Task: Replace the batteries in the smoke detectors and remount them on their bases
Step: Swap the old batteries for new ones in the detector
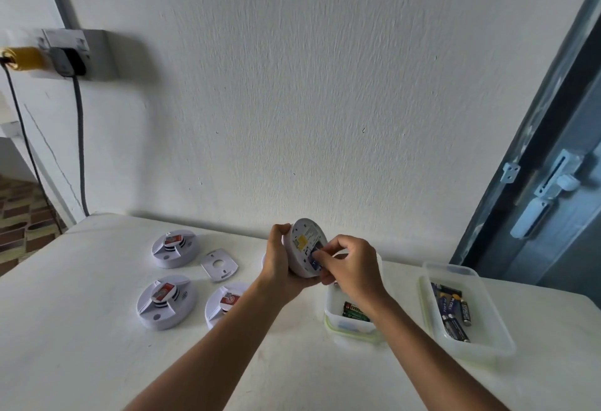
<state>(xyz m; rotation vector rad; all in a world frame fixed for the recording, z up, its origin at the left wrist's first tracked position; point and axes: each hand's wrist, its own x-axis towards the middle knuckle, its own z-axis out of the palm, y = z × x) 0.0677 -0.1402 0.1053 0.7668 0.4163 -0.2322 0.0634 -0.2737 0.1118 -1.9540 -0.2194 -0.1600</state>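
Above worktop [97,362] middle, left hand [279,259] gripping detector [304,246], right fingers [325,252] pinching battery [314,259]; next, probably seating it squarely.

Battery [314,261] mostly hidden under right fingers [328,252], detector [224,305] below left fingers [280,231] half-covered by forearm, label print unreadable

home room | plaster wall [325,85] | wall socket [78,52] | door latch [549,189]

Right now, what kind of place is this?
Likely a room in a home, not a workshop: a white table against a textured painted wall, a wall socket with plugs, and a bolted door.
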